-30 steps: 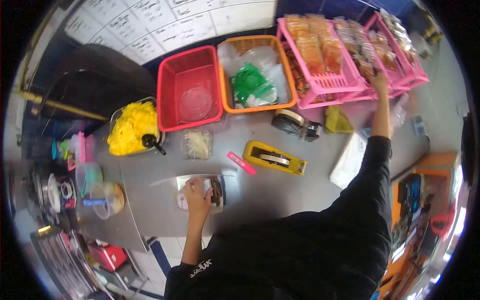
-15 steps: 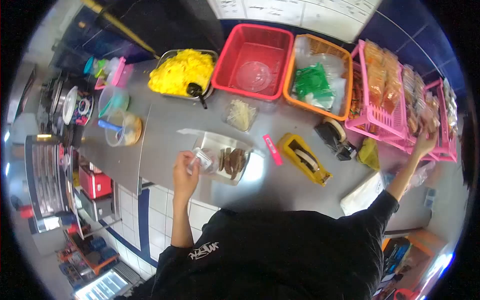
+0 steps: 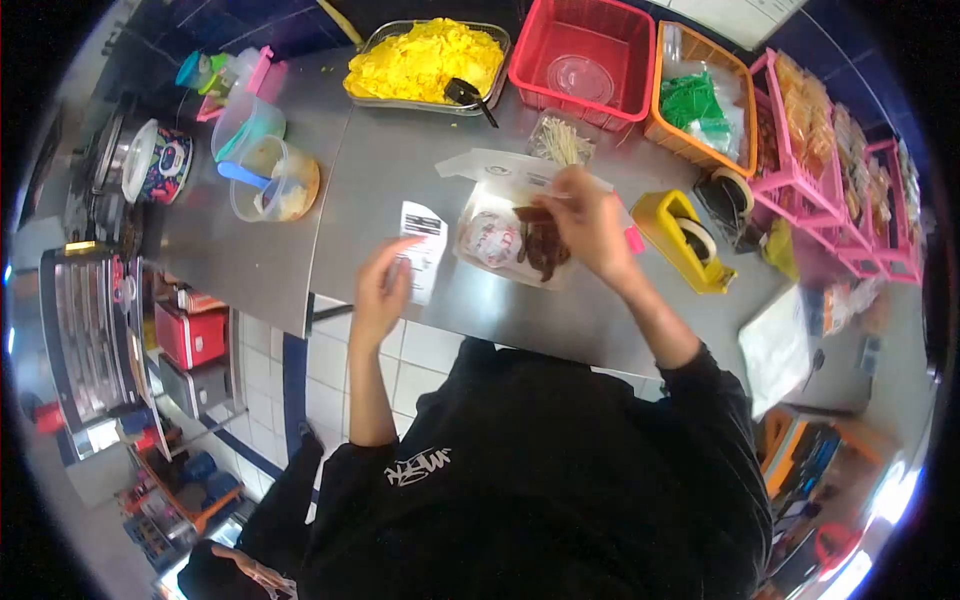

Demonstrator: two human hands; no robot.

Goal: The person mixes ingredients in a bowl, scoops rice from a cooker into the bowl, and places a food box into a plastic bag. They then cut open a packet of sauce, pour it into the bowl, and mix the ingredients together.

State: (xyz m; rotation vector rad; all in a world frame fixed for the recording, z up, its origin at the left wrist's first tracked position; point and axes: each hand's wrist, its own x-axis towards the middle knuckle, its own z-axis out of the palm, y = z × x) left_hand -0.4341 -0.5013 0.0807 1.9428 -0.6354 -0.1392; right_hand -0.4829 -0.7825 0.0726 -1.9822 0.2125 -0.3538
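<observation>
On the steel counter stands a white cardboard box [image 3: 508, 272] with its lid flap raised at the back. In its left half lies a round clear-wrapped bundle [image 3: 493, 240] with red print, and to the right are dark brown strips of food [image 3: 545, 250]. My right hand [image 3: 590, 225] is over the box's right side, fingers pinched; a small brown thing shows at the fingertips, but I cannot tell what it is. My left hand [image 3: 380, 290] is left of the box, fingers apart and bent, its index fingertip at the edge of a printed paper slip [image 3: 424, 255].
Along the back are a tray of yellow food [image 3: 425, 62], a red basket [image 3: 585, 50], an orange basket [image 3: 745, 120] and pink racks [image 3: 800, 190]. A yellow tape dispenser [image 3: 680, 245] stands at right, plastic tubs [image 3: 275, 185] at left. Another person's hand [image 3: 262, 575] shows lower left.
My right hand has come from the pink racks to the box. The wrapped bundle now lies in the box, my left hand has moved off it, and the paper slip lies on the counter.
</observation>
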